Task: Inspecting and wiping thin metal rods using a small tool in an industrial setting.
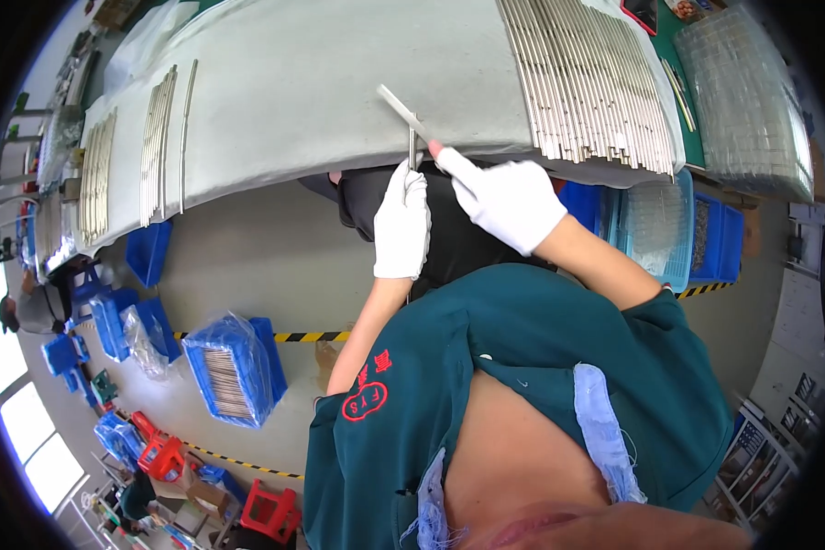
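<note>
My left hand [402, 225], in a white glove, is closed around the lower end of a thin metal rod [412, 147] that stands up past the table's near edge. My right hand [509, 203], also gloved but with one bare fingertip, grips a flat, pale strip-shaped tool [398, 106]. The strip slants up to the left and crosses the rod near its top; whether they touch I cannot tell. On the right of the grey cloth-covered table [339, 92] lies a dense row of metal rods [587, 82], side by side.
Smaller groups of rods [159, 142] lie at the table's left. Stacked clear plastic trays [747, 101] stand at the far right. Below the table's right end are blue bins [720, 238]. A bagged blue crate of rods [229, 371] sits on the floor to the left, near red stools [270, 511].
</note>
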Demonstrator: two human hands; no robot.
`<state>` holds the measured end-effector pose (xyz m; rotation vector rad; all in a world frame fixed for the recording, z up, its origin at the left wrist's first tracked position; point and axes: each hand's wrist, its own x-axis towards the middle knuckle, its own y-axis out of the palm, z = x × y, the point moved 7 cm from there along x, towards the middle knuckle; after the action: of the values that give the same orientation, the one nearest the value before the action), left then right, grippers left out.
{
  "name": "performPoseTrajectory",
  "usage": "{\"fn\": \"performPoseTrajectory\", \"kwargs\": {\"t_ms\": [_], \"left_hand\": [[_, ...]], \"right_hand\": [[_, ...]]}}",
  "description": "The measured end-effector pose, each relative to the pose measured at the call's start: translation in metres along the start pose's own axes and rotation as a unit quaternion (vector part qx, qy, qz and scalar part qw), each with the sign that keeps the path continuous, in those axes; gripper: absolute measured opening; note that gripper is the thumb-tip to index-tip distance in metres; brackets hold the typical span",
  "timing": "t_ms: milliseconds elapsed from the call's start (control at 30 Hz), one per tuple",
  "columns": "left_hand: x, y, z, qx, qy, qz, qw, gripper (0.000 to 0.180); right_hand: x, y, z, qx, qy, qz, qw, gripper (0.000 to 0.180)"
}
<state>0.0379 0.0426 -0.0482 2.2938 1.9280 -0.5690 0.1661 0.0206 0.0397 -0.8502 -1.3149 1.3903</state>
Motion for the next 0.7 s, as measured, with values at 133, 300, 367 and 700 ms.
{"fn": "performPoseTrajectory", "kwargs": {"t_ms": [133, 300, 367, 700], "left_hand": [[-0.006, 0.002, -0.007, -0.072, -0.026, 0.013, 0.997, 0.034], [-0.008, 0.005, -0.012, -0.105, -0.023, 0.005, 0.994, 0.034], [-0.012, 0.007, -0.018, -0.113, -0.049, 0.021, 0.992, 0.034], [-0.014, 0.008, -0.016, -0.126, -0.089, 0.033, 0.988, 0.034]], "right_hand": [[0.006, 0.003, 0.001, 0.008, 0.012, -0.01, 1.0, 0.053], [-0.002, -0.004, 0.002, -0.017, -0.007, -0.014, 1.0, 0.052], [0.01, -0.006, -0.002, -0.005, -0.002, -0.053, 0.999, 0.046], [-0.013, -0.007, 0.0, 0.018, 0.007, 0.056, 0.998, 0.057]]}}
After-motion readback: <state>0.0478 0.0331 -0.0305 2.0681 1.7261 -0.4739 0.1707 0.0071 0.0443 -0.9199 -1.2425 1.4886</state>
